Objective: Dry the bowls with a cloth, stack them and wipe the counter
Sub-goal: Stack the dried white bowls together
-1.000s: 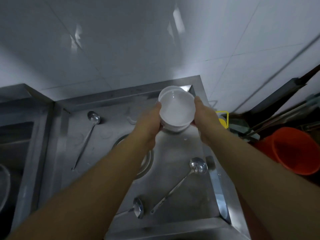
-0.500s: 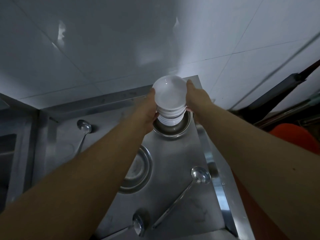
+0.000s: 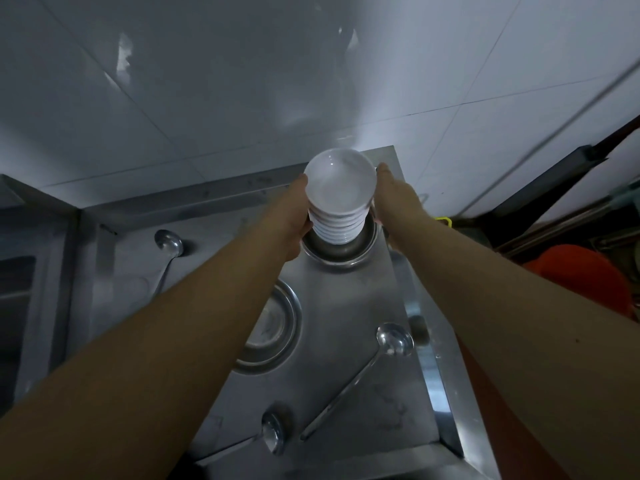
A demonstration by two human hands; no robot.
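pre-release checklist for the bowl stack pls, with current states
1. Stack of white bowls seated in the far round well: cannot tell, its base is hidden.
2. Stack upright, rims nested evenly: ok.
3. Left hand and right hand flank the stack on opposite sides: ok.
4. Long ladle and the other two ladles lie away from the stack: ok.
5. Cloth at hand for wiping the counter: not ok, none in view.
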